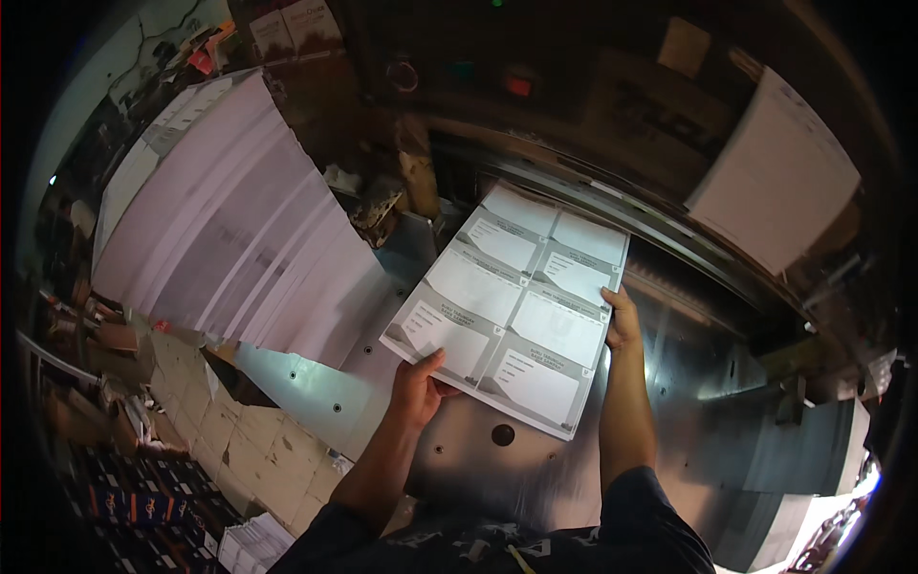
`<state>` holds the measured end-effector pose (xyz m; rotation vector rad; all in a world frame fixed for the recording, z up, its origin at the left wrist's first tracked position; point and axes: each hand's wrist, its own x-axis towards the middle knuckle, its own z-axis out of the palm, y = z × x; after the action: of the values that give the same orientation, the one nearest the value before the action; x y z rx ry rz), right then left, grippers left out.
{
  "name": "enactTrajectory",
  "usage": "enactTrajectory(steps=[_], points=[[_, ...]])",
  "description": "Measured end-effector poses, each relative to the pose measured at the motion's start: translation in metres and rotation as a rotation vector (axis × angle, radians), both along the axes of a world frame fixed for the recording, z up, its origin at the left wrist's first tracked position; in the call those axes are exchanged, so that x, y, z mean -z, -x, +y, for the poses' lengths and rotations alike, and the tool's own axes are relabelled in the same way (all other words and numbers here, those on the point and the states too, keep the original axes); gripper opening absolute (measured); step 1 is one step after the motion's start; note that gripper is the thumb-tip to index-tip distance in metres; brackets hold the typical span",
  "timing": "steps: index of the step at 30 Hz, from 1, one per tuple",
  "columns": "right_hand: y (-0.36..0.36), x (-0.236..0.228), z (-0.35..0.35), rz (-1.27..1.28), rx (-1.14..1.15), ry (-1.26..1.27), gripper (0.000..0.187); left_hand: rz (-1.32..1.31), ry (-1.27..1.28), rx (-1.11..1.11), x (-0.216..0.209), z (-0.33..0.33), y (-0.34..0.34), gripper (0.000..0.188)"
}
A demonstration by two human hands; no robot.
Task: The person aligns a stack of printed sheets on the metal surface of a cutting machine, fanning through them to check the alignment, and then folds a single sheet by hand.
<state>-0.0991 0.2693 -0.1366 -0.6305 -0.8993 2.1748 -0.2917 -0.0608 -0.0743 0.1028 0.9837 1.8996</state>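
"What are the left fingers (pixel 427 364) doing?"
"They're gripping the near edge of the printed sheets (pixel 516 297); the right fingers (pixel 614 300) are gripping the right edge."
"And the sheets?"
"They're tilting over the metal tabletop (pixel 545 478), right of a paper pile (pixel 253 230)."

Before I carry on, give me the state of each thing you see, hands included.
Sheets: printed, stacked, held in both hands; whether they rest on the table is unclear
Left hand: gripping the near edge, thumb on top
Right hand: gripping the right edge
Big pile: stacked, not held
Table: partly covered by paper
Hanging paper: up, untouched
Red light: appears lit
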Motion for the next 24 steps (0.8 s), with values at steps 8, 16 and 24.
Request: enactTrajectory(steps=[8,16,24], points=[[0.028,-0.004,0.055,-0.124,-0.171,-0.001,0.044,-0.011,0.088,-0.08,0.0,0.032,0.013,0.048],[0.045,-0.021,0.066,-0.379,-0.297,0.085,0.047,0.086,0.288,0.049,0.004,0.034,0.036,0.055],[0.04,0.009,0.095,-0.493,-0.273,-0.012,0.044,-0.202,0.2,-0.323,0.021,0.042,0.011,0.055]])
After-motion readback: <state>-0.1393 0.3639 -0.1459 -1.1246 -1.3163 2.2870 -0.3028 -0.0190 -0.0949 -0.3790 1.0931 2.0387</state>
